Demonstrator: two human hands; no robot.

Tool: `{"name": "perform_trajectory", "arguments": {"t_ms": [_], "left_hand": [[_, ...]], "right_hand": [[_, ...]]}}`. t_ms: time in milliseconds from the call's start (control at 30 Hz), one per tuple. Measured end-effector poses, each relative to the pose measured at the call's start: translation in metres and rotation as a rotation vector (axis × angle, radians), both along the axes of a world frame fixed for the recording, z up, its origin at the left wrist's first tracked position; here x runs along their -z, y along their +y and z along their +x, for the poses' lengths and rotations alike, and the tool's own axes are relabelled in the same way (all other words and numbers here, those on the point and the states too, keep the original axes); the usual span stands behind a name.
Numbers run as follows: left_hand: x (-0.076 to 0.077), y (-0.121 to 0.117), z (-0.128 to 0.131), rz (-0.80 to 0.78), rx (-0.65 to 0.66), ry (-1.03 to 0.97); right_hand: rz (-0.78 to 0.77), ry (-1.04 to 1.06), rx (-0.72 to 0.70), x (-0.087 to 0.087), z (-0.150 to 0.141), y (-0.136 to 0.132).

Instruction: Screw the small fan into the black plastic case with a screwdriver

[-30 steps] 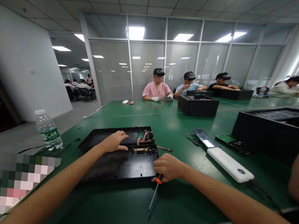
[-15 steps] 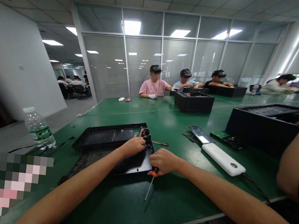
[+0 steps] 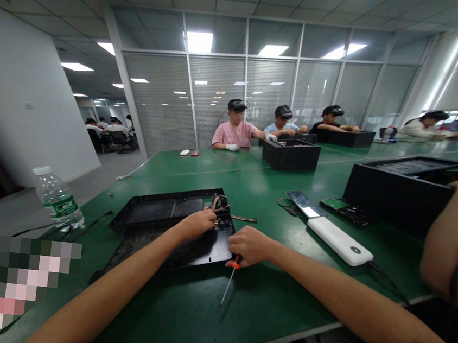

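While right hand grips screwdriver | left hand's grip unclear

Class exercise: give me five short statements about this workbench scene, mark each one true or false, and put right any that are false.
1. The right hand holds a screwdriver. True.
2. The left hand is on the bottle. False: the left hand is at the open black case.
3. The person in pink wears white gloves. True.
4. The screwdriver's tip touches the black case. False: the tip points away from the case, towards the table's near edge.
5. A dark cable leads from the white device. True.
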State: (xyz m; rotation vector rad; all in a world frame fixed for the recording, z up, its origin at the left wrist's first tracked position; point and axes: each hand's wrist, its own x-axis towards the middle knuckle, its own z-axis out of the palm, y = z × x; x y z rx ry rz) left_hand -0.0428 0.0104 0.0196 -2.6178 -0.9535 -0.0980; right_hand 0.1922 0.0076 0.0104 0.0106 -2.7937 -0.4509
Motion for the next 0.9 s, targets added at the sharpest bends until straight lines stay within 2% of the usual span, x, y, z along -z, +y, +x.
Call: {"name": "perform_trajectory", "arguments": {"t_ms": [167,300,433,567,800,900], "left_hand": [[-0.009,0.0,0.005,-0.021,-0.015,-0.075],[-0.015,0.016,0.021,-0.043,-0.08,-0.06],[-0.009,0.03,0.035,-0.086,-0.07,-0.113],[-0.002,0.032,0.037,-0.137,-0.024,-0.178],[-0.001,0.03,0.037,-0.144,0.039,-0.1],[0.002,0.031,0.037,-0.142,0.044,-0.097]], "right_hand": [[-0.007,0.007,-0.001,0.001,-0.001,0.0],[-0.008,0.009,0.003,0.002,0.0,0.001],[-0.032,0.004,0.008,0.001,0.001,0.0],[-0.116,0.0,0.013,0.001,0.0,-0.001],[-0.176,-0.023,0.043,-0.001,0.001,-0.001],[-0.242,0.041,0.039,-0.004,0.002,-0.001]]}}
